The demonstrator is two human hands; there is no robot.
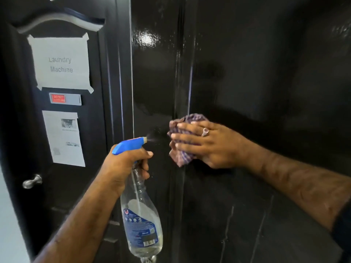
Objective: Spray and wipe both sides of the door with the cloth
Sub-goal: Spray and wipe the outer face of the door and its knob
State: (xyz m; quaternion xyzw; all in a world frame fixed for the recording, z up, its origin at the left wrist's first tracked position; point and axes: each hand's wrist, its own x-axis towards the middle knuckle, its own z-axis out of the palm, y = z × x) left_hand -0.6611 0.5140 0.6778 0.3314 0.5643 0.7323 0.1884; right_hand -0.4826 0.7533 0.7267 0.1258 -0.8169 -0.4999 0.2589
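Note:
A glossy black door (256, 76) fills the middle and right of the head view, wet and shiny near its left edge. My left hand (127, 164) grips a clear spray bottle (141, 221) by its neck, a finger on the trigger under the blue nozzle head (131, 145). A fine mist leaves the nozzle toward the door. My right hand (203, 143), with a ring on one finger, presses a checked purple cloth (182, 156) flat against the door, fingers spread over it, just right of the mist.
At the left stands another black door (24, 111) with a taped "Laundry Machine" paper (60, 63), a red and grey slider sign (65, 99), a printed sheet (63, 138) and a silver knob (32, 181). A pale wall strip shows at bottom left.

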